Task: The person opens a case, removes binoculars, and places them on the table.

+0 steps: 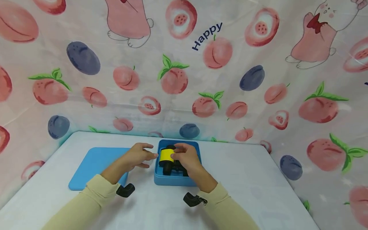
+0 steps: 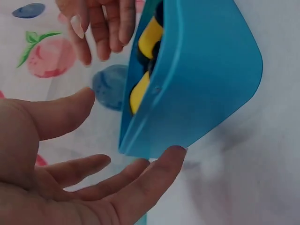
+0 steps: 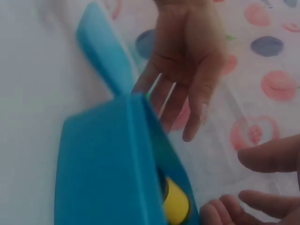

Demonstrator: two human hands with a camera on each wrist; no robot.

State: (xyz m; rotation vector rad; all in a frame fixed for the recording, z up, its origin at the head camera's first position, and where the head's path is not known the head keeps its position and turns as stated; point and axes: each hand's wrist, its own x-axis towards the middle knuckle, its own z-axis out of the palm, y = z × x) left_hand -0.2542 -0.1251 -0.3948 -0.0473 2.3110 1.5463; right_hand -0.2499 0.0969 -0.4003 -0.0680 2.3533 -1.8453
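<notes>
A blue box [image 1: 176,181] without its cover stands near the back of the white table. Inside it lie a yellow band with black ends [image 1: 167,155] and several black parts [image 1: 170,168]; in the left wrist view two yellow pieces [image 2: 152,38] show past the wall. My left hand [image 1: 140,156] is held at the box's left side, fingers spread and holding nothing. Over the right part of the box is my right hand [image 1: 188,158], its thumb and fingers apart and close to the yellow band. In the right wrist view a yellow piece [image 3: 177,204] sits inside the box, apart from the right hand's fingers.
A flat blue lid [image 1: 96,166] lies on the table [image 1: 238,179] left of the box, under the left forearm in the head view. A fruit-print cloth [image 1: 178,108] hangs behind the table. Black wrist mounts [image 1: 125,190] stick out from both sleeves.
</notes>
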